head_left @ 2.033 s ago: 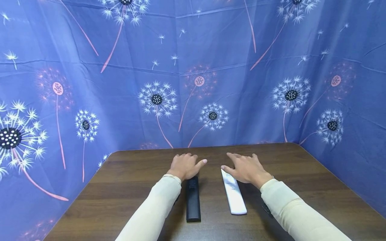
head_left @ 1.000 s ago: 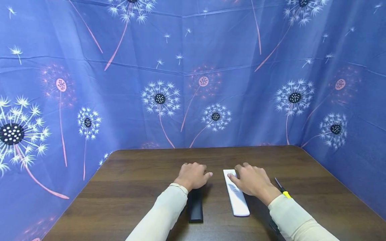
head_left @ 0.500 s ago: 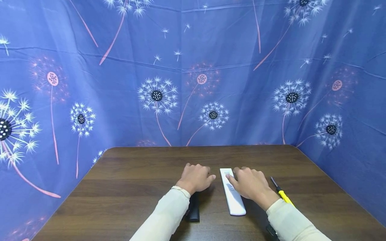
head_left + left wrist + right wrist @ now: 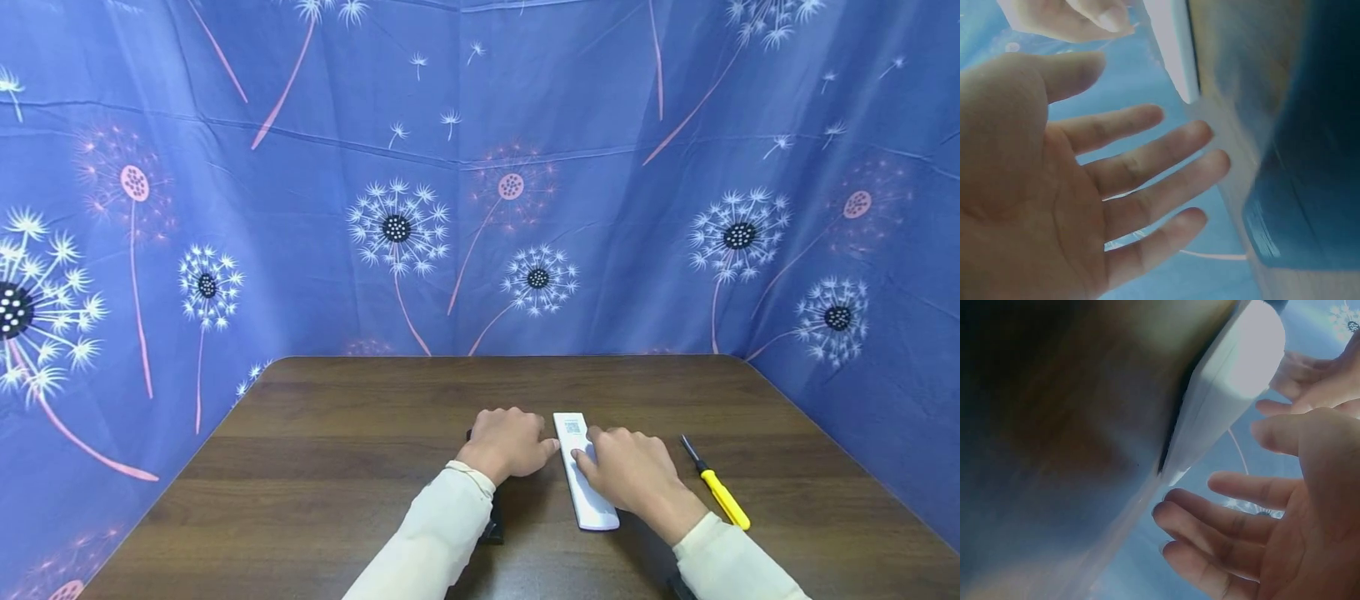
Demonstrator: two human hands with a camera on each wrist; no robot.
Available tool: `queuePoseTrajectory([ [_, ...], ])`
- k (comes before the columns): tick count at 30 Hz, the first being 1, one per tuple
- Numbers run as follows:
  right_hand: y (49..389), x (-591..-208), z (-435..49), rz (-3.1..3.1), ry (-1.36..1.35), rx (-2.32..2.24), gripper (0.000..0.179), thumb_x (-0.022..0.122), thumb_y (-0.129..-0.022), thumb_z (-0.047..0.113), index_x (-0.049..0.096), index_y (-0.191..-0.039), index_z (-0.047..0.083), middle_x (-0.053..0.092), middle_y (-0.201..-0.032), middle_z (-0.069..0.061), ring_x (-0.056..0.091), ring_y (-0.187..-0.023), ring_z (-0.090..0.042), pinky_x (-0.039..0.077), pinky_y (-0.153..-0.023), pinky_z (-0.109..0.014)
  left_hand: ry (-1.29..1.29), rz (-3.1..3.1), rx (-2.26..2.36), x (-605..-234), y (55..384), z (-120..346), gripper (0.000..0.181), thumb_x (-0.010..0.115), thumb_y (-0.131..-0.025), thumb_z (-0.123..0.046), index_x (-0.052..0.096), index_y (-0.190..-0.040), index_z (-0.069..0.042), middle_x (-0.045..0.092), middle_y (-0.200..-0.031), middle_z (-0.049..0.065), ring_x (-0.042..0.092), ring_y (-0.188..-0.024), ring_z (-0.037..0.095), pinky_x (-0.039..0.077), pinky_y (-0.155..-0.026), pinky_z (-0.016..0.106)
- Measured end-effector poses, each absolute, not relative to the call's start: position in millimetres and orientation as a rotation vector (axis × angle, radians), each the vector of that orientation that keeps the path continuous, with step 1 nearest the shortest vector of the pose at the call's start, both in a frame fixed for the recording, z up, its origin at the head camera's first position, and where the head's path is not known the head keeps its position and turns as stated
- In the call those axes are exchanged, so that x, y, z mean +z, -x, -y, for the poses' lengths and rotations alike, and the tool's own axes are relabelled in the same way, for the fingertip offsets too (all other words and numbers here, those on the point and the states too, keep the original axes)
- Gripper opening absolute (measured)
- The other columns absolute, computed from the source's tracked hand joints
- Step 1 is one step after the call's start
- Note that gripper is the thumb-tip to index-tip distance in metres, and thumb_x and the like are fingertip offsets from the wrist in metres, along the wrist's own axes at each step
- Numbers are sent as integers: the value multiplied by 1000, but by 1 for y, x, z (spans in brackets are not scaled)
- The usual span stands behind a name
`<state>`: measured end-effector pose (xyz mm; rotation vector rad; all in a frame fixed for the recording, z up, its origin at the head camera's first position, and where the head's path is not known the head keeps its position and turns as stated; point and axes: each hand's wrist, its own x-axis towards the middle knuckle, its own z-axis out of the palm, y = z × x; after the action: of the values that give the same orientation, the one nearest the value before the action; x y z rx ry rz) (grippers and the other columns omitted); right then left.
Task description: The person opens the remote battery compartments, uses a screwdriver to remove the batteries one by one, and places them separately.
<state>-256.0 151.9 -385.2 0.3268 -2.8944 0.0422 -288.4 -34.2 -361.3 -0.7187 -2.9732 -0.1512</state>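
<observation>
My left hand hovers over a long black bar, mostly hidden beneath it and the sleeve. In the left wrist view its fingers are spread and relaxed, with nothing between them; the dark bar fills the right side. My right hand is over the right side of a long, flat white case with a QR code at its far end. The right wrist view shows loosely bent fingers holding nothing, beside the white case. Both hands are palm down, their thumbs toward each other.
A screwdriver with a yellow handle lies on the brown wooden table, right of the right hand. Behind the table hangs a blue dandelion-print cloth. A dark thing shows partly beside the right sleeve.
Both hands have moved nearer and rightward in the head view, the left now covering more of the black bar. The screwdriver has come out from behind the right arm. The bars lie much as before.
</observation>
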Motion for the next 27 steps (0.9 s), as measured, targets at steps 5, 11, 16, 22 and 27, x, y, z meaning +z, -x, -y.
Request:
queuePoseTrajectory([
  [5,249,-386,-155,2874,-324,59,34,67,-93,39,69,-100,5,59,-69,-3,47,-52,-15,39,-45,-36,722,2973,-187,-360,283,20,34,55,-99,-48,71,-89,-20,62,-73,-6,56,-65,15,46,-61,37],
  [11,246,-387,-157,2853,-325,68,29,65,-94,37,69,-94,9,62,-70,-3,49,-53,-16,41,-45,-39,685,2961,-158,-362,276,3,36,56,-97,-52,74,-101,-21,69,-85,-4,59,-69,17,47,-62,38],
  [16,243,-387,-156,2841,-306,50,25,64,-93,35,64,-85,11,57,-66,-1,49,-52,-16,40,-44,-40,629,2953,-134,-364,274,-6,36,57,-96,-52,74,-99,-20,70,-84,-1,61,-68,18,47,-60,38],
  [22,237,-386,-153,2863,-301,53,31,64,-95,38,63,-79,12,51,-60,2,44,-49,-14,36,-43,-37,608,2914,-155,-368,271,-11,31,62,-97,-47,75,-99,-18,68,-80,1,56,-60,16,46,-54,36],
  [27,231,-386,-153,2872,-283,68,37,66,-94,41,58,-71,13,47,-57,3,43,-48,-14,35,-43,-36,600,2878,-172,-372,271,-14,26,69,-94,-41,76,-100,-17,70,-80,2,57,-59,16,46,-52,35],
])
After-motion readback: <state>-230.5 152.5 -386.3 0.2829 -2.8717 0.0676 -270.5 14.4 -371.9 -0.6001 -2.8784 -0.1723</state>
